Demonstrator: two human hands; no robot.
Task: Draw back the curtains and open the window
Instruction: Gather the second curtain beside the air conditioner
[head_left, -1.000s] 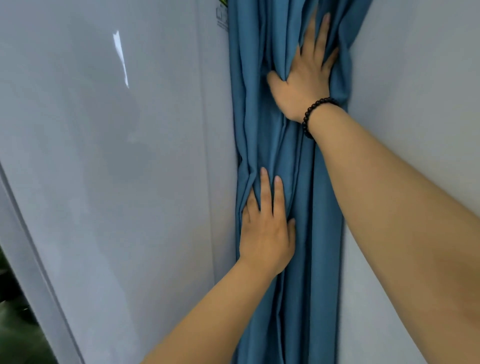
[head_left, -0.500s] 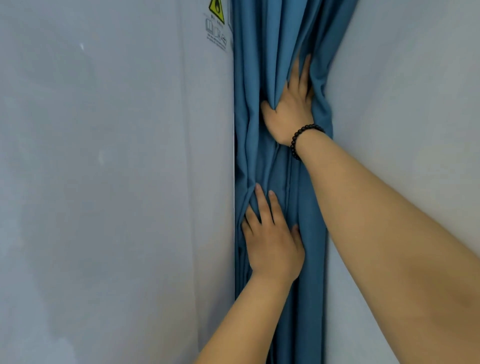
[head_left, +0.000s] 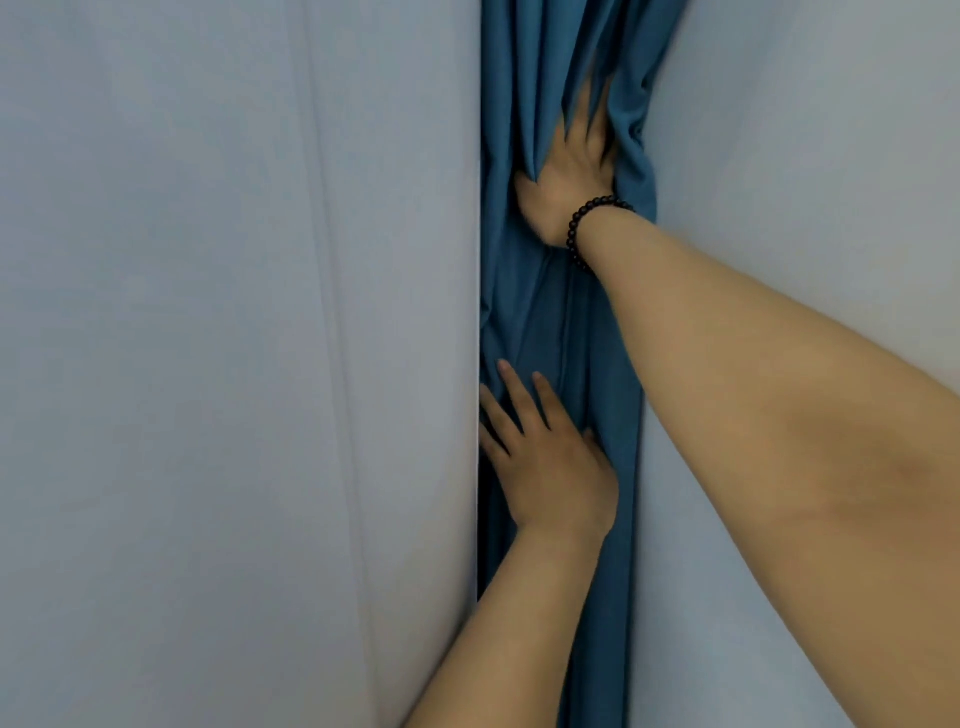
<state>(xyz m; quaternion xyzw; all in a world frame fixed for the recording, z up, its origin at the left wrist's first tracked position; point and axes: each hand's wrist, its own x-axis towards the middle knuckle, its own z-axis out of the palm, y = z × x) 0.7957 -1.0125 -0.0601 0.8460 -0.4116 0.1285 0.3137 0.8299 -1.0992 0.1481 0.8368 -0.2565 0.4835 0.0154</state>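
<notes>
A blue curtain (head_left: 540, 322) hangs bunched into a narrow bundle in the corner between the pale window panel (head_left: 234, 312) and the wall. My left hand (head_left: 550, 467) presses flat on the lower folds with straight fingers, next to the panel's edge. Higher up, my right hand (head_left: 571, 171), with a black bead bracelet (head_left: 587, 218) at the wrist, pushes into the folds. Its fingers point up and are partly covered by fabric. No window handle is in view.
A white wall (head_left: 805, 130) stands right of the curtain. The pale window panel fills the whole left side, with faint vertical lines on it. My right forearm crosses the lower right of the view.
Both hands have kept pressing the curtain toward the corner. My right hand has sunk deeper into the folds. The view has shifted, and the yellow warning sticker on the panel is out of sight.
</notes>
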